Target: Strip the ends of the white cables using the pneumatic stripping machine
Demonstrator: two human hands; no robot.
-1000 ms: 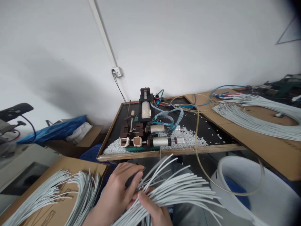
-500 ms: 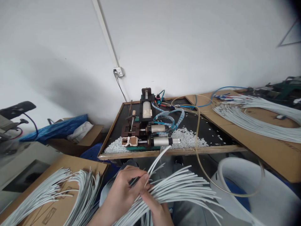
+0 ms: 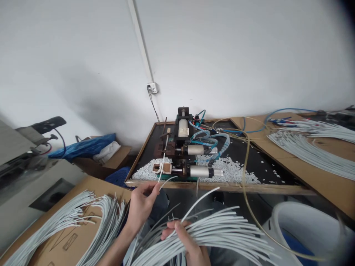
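My left hand (image 3: 142, 205) pinches a thin white wire (image 3: 161, 170) between thumb and fingers. Its far stretch runs up over the padded front clamp (image 3: 163, 168) of a pneumatic machine (image 3: 183, 129), to the brown slotted plate behind; whether the tip sits inside the slot I cannot tell. A second white end pokes out beside that hand. Lower down, my right hand (image 3: 190, 242) is closed around a thick bundle of white wires (image 3: 222, 225), thumb on top, with one wire standing up apart from the others. The bundle's near part runs out of view at the bottom.
White offcuts (image 3: 233, 170) lie heaped around the machine on a wood-rimmed black tray (image 3: 277, 188). More wire bundles rest on cardboard at left (image 3: 105, 221) and right (image 3: 305, 149). A white bucket (image 3: 280, 214) stands at lower right, with a yellowish hose (image 3: 245, 173) looping across it.
My left hand has left the bundle and moved up and away to the machine's front with a wire. My right hand still holds the bundle. The view has shifted left.
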